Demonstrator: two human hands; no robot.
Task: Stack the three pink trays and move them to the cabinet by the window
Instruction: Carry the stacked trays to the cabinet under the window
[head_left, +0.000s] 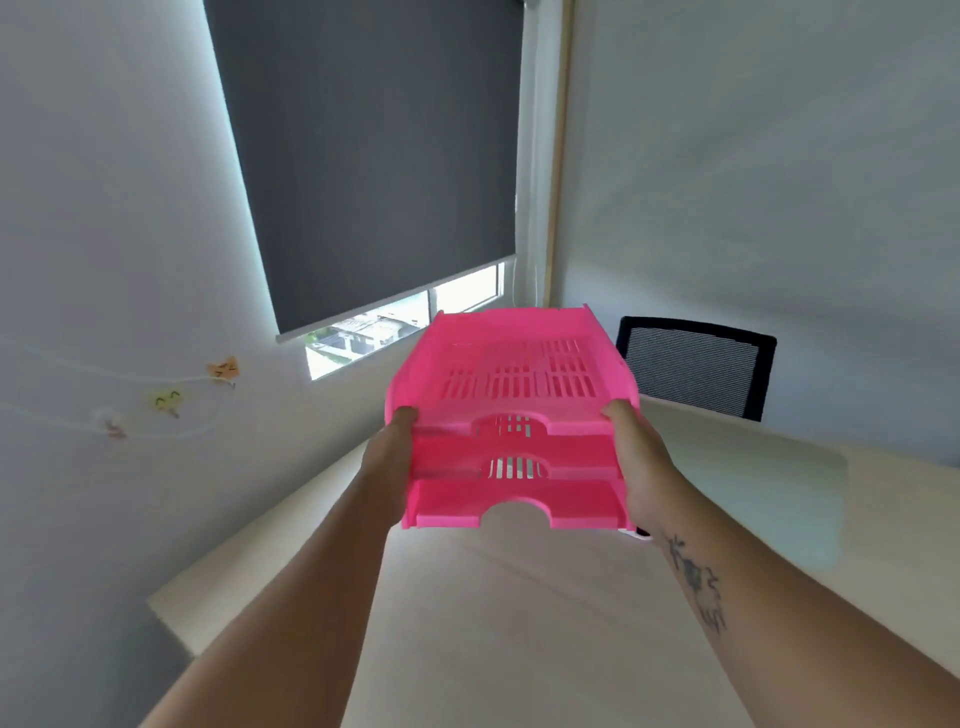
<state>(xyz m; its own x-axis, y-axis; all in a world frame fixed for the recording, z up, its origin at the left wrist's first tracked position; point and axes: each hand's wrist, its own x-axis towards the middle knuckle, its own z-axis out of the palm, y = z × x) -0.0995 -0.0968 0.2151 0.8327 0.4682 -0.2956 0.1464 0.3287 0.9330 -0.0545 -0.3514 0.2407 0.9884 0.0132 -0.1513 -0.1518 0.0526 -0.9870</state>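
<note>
- Trays (511, 374): three, pink, slotted plastic, already nested one above another with their front notches lined up. Item sits between the two hands, raised clear of the pale table (519, 623) below. Stacking appears done; the carry is judged to be the step in hand.
- Left hand (389, 457): clamped on the stack's left wall, thumb (404, 414) hooked over the top tray's front corner. Remaining fingers are hidden behind the wall, presumably wrapped under or around it. The thumb on top likely keeps the upper tray from sliding off.
- Right hand (641, 462): mirrors the left, pressed flat to the right wall, thumb at the top tray's near corner, other fingers out of sight. Squeezing from both sides holds all three levels as one block.
- Attitude: stack held roughly level, open fronts facing the wearer, so the tiers should stay seated.
- Window (415, 322): beyond the fingertips and to their left, under a dark blind (374, 156).
- Chair (696, 364): beyond the right hand's fingertips.
- Cabinet: not visible; its place cannot be told.
- Risk, judged: loose tiers may shift if one side's grip eases.
</note>
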